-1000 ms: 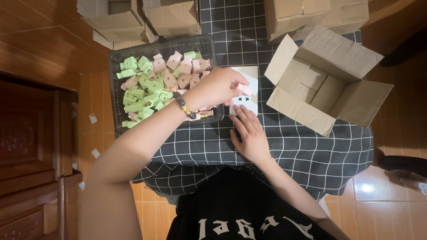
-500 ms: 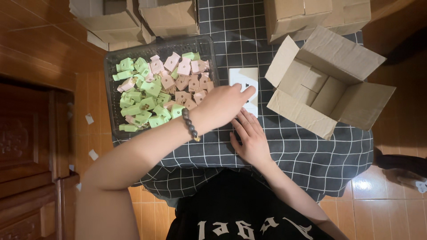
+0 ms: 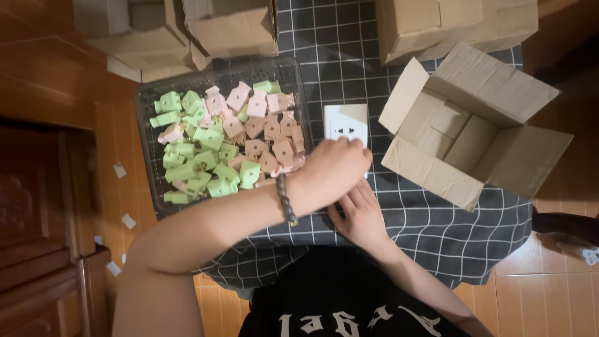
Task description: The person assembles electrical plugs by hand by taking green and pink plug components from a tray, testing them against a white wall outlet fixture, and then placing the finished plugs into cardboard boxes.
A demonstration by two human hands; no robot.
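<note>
White socket plate (image 3: 347,125), one only, lies flat on the checked cloth (image 3: 437,231) between the dark mesh tray (image 3: 146,156) of dozens of green and pink pieces and one open cardboard box (image 3: 474,134). Left hand (image 3: 334,171) covers its near edge, fingers curled; whether they pinch it cannot be told. Right hand (image 3: 360,215) rests flat just below, holding nothing.

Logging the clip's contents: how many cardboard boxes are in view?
5: one open box right of the white socket plate; two closed boxes behind it; two beyond the basket. Others may lie off-frame.
</note>
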